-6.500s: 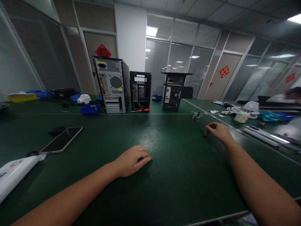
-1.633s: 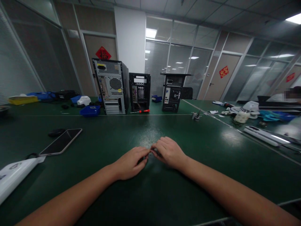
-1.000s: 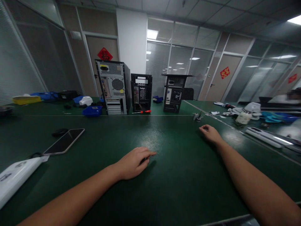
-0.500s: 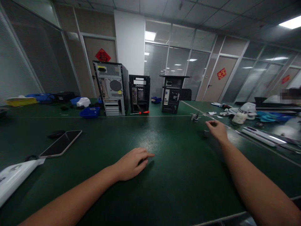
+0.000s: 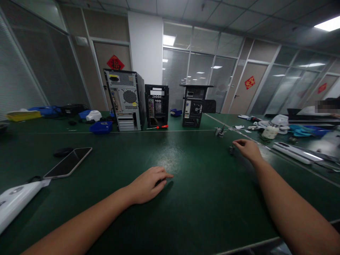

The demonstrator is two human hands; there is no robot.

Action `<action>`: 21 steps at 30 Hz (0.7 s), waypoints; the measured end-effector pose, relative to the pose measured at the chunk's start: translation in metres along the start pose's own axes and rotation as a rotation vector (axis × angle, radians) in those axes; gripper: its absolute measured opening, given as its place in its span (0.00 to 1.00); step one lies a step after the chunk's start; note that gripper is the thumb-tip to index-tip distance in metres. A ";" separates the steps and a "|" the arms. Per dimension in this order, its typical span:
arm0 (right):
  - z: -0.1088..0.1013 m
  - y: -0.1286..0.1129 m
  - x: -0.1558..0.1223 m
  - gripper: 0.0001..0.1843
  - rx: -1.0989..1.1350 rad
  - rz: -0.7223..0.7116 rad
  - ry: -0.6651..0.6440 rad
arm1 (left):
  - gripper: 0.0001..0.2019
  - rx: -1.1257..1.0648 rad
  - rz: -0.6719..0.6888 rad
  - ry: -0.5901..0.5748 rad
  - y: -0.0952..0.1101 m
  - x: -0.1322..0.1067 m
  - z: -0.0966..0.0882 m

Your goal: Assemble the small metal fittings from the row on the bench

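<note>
The small metal piece is on the bench, right of the screwdriver and nearer the person. The right hand is just beside it, thumb and index tips drawn together; whether they touch or grip it, I cannot tell. The left hand, nearer than the screwdriver, rests with fingers loosely parted, nothing visible between them. For so small a piece, a light fingertip touch and a flat base would seem best, keeping it from tipping or rolling. Counted: one such piece by the right hand, one screwdriver, one phone to its left, and three computer cases behind it.
</note>
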State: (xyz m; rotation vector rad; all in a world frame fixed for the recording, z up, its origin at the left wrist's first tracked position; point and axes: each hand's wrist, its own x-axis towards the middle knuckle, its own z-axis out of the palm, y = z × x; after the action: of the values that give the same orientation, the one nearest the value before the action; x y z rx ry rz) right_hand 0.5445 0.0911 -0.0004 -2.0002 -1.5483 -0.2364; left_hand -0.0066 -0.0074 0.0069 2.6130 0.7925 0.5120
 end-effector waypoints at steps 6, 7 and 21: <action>0.000 -0.003 -0.002 0.23 -0.009 0.006 -0.070 | 0.17 0.015 0.000 -0.014 0.002 0.000 -0.001; 0.000 -0.003 -0.002 0.22 -0.009 0.011 -0.075 | 0.17 0.014 0.000 -0.014 0.002 0.000 -0.001; 0.005 0.002 0.001 0.21 0.060 0.026 -0.060 | 0.16 0.014 0.006 -0.004 0.001 0.000 0.000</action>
State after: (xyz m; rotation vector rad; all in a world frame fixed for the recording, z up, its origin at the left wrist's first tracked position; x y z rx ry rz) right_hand 0.5455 0.0945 -0.0051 -1.9961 -1.5469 -0.1195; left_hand -0.0063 -0.0080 0.0074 2.6292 0.7902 0.5047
